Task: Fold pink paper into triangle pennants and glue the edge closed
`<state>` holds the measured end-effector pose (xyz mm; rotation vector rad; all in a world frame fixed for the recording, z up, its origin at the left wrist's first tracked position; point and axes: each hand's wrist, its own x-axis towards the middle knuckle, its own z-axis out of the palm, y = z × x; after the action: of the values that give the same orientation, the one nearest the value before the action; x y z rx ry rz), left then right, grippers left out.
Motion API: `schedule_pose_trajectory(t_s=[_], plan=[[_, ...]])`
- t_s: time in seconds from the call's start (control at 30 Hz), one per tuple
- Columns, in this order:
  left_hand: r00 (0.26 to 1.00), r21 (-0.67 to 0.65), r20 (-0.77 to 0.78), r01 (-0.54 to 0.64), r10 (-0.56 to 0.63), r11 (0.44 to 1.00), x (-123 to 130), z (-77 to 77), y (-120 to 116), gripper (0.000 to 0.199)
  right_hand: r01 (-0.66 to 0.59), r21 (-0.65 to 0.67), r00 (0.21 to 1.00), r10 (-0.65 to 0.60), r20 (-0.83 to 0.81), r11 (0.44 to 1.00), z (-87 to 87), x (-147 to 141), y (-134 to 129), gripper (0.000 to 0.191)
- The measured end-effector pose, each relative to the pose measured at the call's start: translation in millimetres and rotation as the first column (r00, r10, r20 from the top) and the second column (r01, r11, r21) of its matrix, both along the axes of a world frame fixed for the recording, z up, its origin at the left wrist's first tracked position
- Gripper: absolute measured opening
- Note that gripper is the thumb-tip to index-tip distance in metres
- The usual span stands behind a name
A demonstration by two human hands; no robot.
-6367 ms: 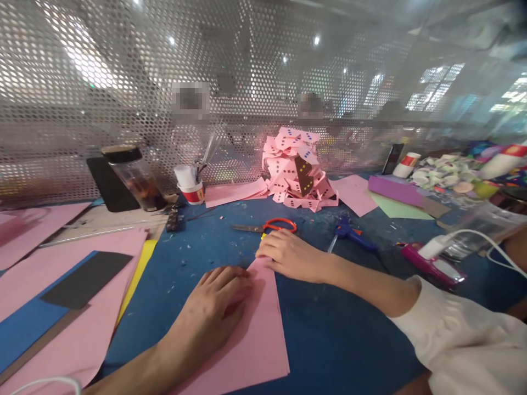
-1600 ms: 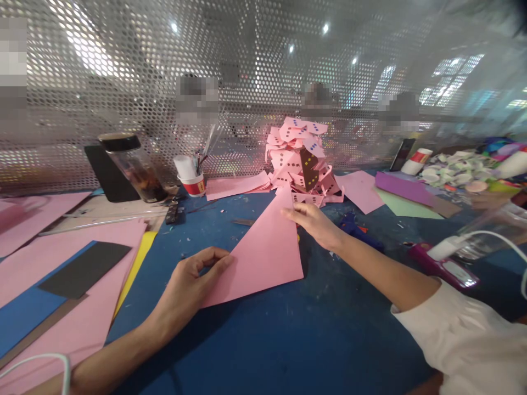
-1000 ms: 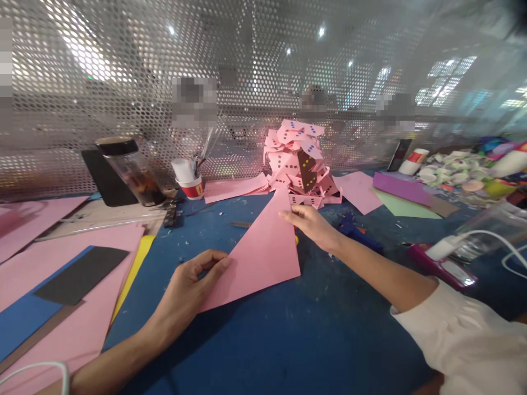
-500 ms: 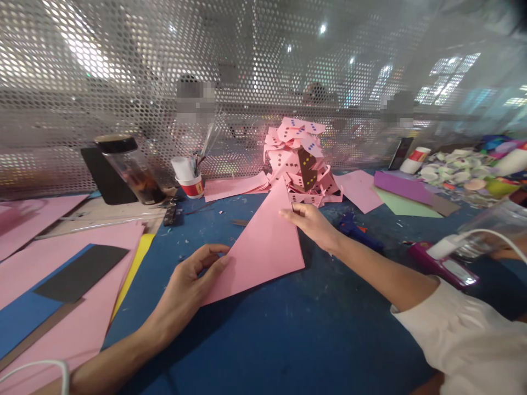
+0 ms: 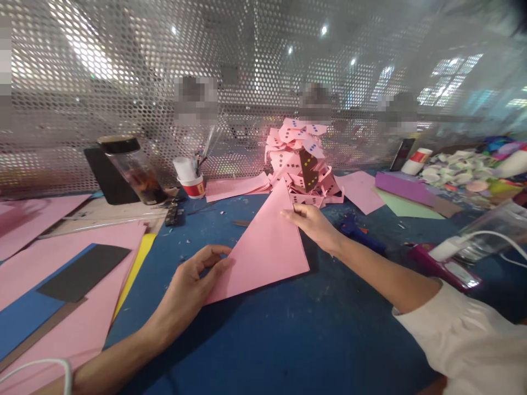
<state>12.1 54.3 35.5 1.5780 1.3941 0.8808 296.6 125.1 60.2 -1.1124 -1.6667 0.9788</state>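
A folded pink sheet of paper [image 5: 265, 247], shaped like a triangle, is held low over the blue tabletop [image 5: 304, 334]. My left hand [image 5: 197, 280] pinches its lower left corner between thumb and fingers. Higher up, my right hand [image 5: 313, 222] grips the right edge, its thumb on the front face and the other fingers partly hidden. The paper's tip points toward a heap of pink paper pieces [image 5: 288, 162] with dark, blue and yellow spots. Beside my right forearm lies a dark blue glue gun [image 5: 357, 233].
On the left lie large pink sheets [image 5: 99, 323] with blue and dark grey pieces. A lidded jar [image 5: 138, 173] and a paper cup of tools [image 5: 192, 184] stand behind. Purple [image 5: 403, 186] and green sheets, a magenta device [image 5: 448, 269] with a white cable, and a clear container [image 5: 489, 233] are to the right.
Both hands keep their hold on the pink paper and barely move. The whole view has shifted very slightly.
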Motion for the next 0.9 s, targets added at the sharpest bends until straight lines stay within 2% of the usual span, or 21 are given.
schedule_pose_trajectory(t_s=[0.27,0.5,0.9], plan=[[0.999,0.030,0.011,-0.042,0.042,0.999,5.5,4.6,-5.7,0.047,0.004,-0.010,1.000,-0.004,-0.009,1.000,-3.1,1.1,2.4,0.048],[0.999,0.025,0.024,-0.027,0.026,0.999,5.1,3.1,-3.6,0.050,0.002,0.000,1.000,-0.002,-0.010,1.000,-2.8,0.7,2.3,0.047],[1.000,0.023,-0.008,-0.005,0.005,1.000,-2.1,-4.6,-0.2,0.049,0.101,0.019,0.995,-0.101,-0.018,0.995,-6.5,6.7,7.5,0.044]])
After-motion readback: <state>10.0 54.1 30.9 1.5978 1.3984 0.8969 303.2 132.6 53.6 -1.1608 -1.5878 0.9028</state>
